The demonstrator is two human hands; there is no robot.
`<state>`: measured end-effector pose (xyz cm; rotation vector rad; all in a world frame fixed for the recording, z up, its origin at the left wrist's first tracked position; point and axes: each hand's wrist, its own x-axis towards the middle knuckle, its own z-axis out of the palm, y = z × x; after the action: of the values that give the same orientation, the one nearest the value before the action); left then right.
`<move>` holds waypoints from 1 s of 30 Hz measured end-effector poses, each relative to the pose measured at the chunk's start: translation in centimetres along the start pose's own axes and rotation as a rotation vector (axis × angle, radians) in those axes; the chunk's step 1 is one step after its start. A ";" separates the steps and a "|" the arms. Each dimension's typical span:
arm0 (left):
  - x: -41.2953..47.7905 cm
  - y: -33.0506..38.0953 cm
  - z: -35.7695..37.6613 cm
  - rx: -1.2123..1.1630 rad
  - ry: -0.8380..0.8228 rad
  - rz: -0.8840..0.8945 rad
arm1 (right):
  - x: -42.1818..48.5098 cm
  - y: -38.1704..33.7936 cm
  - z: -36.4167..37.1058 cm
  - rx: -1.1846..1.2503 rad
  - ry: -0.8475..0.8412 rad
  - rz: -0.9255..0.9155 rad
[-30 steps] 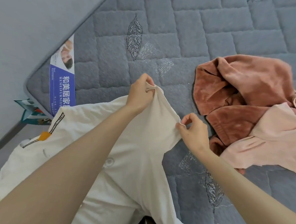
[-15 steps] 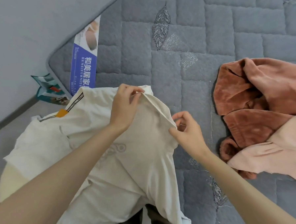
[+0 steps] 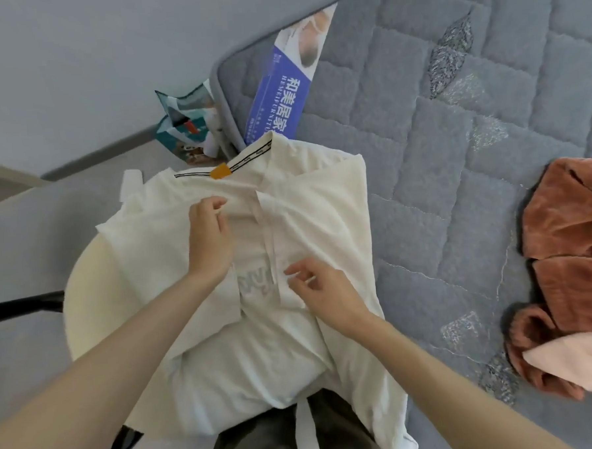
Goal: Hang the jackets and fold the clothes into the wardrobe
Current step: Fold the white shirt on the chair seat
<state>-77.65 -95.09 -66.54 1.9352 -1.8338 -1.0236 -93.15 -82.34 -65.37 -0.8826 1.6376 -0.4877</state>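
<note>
- My left hand (image 3: 209,237) sits on the cream-white collared cotton garment (image 3: 325,219), just below its collar. The fingers are curled and pinch a fold of the cloth.
- My right hand (image 3: 324,291) is lower down, at the front placket beside a faint grey print. Its fingers are half curled against the fabric, but I cannot tell whether they grip it.
- The garment lies spread front-up. Its right side is on the corner of the grey quilted mattress (image 3: 455,154), and its left side drapes over a cream round seat (image 3: 85,290).
- A small orange tag (image 3: 220,170) shows inside the collar.
- A rust-brown fleece garment (image 3: 569,230) is bunched on the mattress, well apart to the right. A pale pink cloth (image 3: 579,360) overlaps its lower edge.
- A blue-and-white printed label (image 3: 281,98) lies on the mattress corner, with a teal paper bag (image 3: 186,127) beside it on the floor.
</note>
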 end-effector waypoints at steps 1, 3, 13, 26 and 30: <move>0.0 -0.6 0.0 -0.023 -0.017 -0.058 | 0.1 -0.1 0.0 -0.021 0.050 -0.013; -0.2 -1.3 0.2 -0.047 -0.060 -0.079 | 0.6 -0.4 -0.5 -0.065 0.152 -0.052; 1.6 -4.8 -2.7 0.155 0.045 0.053 | 6.8 -5.0 -1.6 -0.471 0.181 -0.209; 5.1 -7.8 -4.3 0.011 -0.142 -0.027 | 10.7 -8.4 1.8 -0.574 0.155 -0.080; 5.7 -8.0 -4.1 0.010 -0.144 -0.033 | 11.6 -8.5 1.2 -0.648 0.148 -0.038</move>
<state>-69.30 -100.34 -70.43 1.9490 -1.8910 -1.1949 -90.30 -96.45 -66.98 -1.3764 1.9546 -0.0322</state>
